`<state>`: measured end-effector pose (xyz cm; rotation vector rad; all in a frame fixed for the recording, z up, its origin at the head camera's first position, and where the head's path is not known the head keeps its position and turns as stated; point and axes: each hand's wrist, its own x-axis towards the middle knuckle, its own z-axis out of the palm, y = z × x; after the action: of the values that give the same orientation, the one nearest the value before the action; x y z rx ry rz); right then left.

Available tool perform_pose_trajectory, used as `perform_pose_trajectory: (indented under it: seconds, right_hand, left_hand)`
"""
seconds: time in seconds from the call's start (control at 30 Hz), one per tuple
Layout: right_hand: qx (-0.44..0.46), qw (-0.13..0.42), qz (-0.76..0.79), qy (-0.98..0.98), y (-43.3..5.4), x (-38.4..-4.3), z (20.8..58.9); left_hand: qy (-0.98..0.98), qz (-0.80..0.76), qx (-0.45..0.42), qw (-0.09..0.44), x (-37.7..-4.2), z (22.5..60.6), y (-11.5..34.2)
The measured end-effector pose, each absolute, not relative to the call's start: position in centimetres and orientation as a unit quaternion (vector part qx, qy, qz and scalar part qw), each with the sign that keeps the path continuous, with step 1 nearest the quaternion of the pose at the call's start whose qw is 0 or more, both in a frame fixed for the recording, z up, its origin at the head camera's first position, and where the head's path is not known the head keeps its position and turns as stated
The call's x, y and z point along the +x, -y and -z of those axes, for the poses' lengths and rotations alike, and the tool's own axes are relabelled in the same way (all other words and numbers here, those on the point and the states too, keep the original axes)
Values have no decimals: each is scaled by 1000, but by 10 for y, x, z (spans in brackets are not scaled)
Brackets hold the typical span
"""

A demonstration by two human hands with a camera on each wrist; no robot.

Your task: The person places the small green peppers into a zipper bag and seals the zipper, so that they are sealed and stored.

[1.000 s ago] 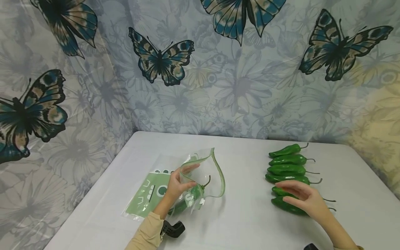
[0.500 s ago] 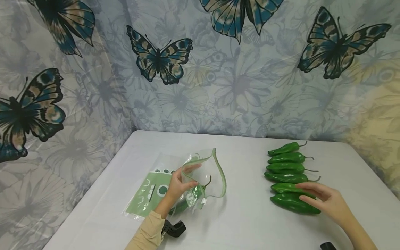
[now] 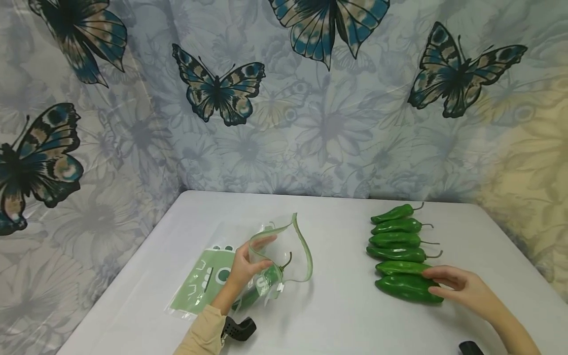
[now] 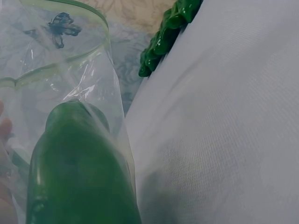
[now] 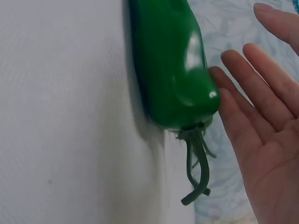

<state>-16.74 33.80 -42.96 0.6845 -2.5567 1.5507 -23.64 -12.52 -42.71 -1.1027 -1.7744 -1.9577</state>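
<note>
My left hand (image 3: 248, 261) holds a clear zip bag (image 3: 308, 251) by its side, its green-edged mouth gaping, thumb and fingers apart. Inside the bag lies a green pepper (image 4: 79, 163), its stem pointing toward the mouth. Over on the right, several green peppers (image 3: 396, 254) lie in a column, stems to the right. My right hand (image 3: 466, 291) is at the stem end of the nearest pepper (image 3: 404, 288), fingers loosely bent and thumb apart. In the right wrist view, the fingers (image 5: 252, 102) are beside this pepper; whether they touch it is hard to tell.
A flat green bag (image 3: 188, 291) printed with a cartoon face lies left of the zip bag, partly behind my left hand. White cloth covers the table (image 3: 337, 310). A butterfly-patterned curtain (image 3: 328, 133) hangs behind. Black mounts (image 3: 239, 328) sit at both wrists.
My right hand has moved back from over the two nearest peppers to their stem ends. My left hand and the bag hold their place; the head view has shifted slightly.
</note>
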Motion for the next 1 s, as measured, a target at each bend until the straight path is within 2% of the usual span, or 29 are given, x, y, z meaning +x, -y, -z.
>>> perform_pose_trajectory:
  seconds: [0.23, 0.67, 1.0]
  right_hand:
    - [226, 53, -486, 843, -346, -168, 433]
    - [166, 35, -397, 902, -352, -170, 443]
    - [204, 27, -407, 890, -363, -170, 447]
  left_hand:
    - [610, 675, -388, 145, -245, 435, 127]
    - [613, 668, -395, 151, -245, 440, 131]
    - [620, 662, -398, 140, -231, 419, 125]
